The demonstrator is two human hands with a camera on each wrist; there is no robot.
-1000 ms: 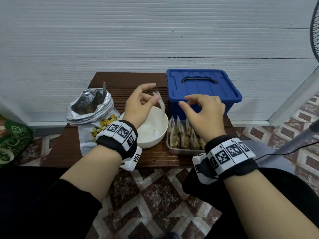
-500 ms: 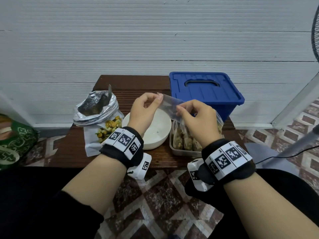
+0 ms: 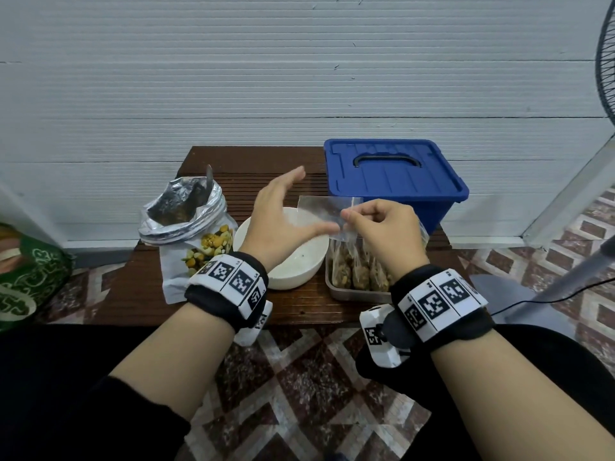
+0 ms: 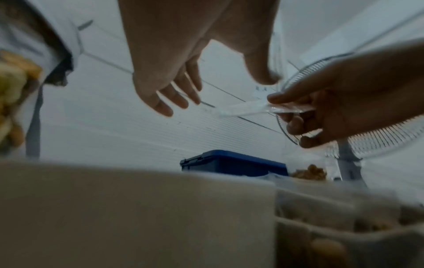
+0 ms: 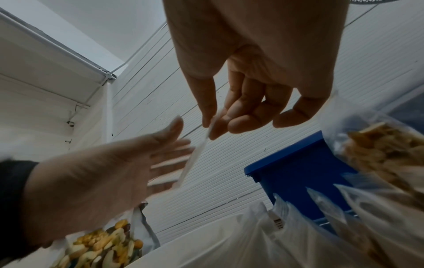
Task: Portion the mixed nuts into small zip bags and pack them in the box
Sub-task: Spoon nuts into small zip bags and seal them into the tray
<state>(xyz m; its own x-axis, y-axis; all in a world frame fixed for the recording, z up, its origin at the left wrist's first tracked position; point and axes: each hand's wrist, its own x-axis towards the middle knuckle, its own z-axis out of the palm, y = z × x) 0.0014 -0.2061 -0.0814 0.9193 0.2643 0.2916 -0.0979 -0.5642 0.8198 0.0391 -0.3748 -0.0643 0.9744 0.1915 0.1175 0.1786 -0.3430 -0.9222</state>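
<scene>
My right hand (image 3: pixel 348 217) pinches the corner of an empty clear zip bag (image 3: pixel 324 210) above the white bowl (image 3: pixel 293 274). In the right wrist view the zip bag (image 5: pixel 195 157) shows edge-on, held between thumb and fingers of the right hand (image 5: pixel 213 127). My left hand (image 3: pixel 283 211) is spread with straight fingers just left of the bag, its thumb by the bag's lower edge; I cannot tell if it touches. The foil bag of mixed nuts (image 3: pixel 186 211) stands open at the left. The blue box (image 3: pixel 392 174) sits behind with its lid on.
A metal tray (image 3: pixel 352 294) holding several filled zip bags (image 3: pixel 359 271) sits right of the bowl. A spoon handle (image 3: pixel 209 176) sticks out of the foil bag. The small wooden table (image 3: pixel 233 161) stands against a white wall. A fan (image 3: pixel 605 61) stands at the right.
Half a second ago both hands pinched the zip bag. My left hand has let go and spread its fingers; the right hand alone holds the bag.
</scene>
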